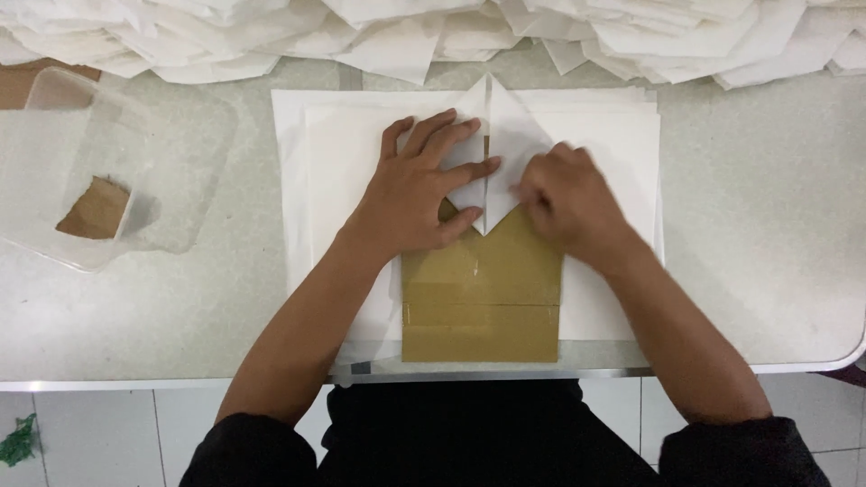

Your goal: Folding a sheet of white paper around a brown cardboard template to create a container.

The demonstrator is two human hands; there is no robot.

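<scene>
From the head view, we see a sheet of white paper [505,144] lying on a brown cardboard template [483,293] at the middle of the table [767,225]. Its two upper corners are folded inward so their edges meet along a centre line, and the flaps end in a downward point over the cardboard. The sheet looks thin and matte, with crisp creases. Our left hand [419,194] lies flat on the left flap, fingers spread and pointing toward 2 o'clock. Our right hand [564,198] presses the right flap with its fingers curled together. Under both lies a stack of flat white sheets [298,180]. At 12 o'clock a heap of folded white paper pieces [433,36] runs along the far edge. At 9 o'clock sits a clear plastic container [81,171].
</scene>
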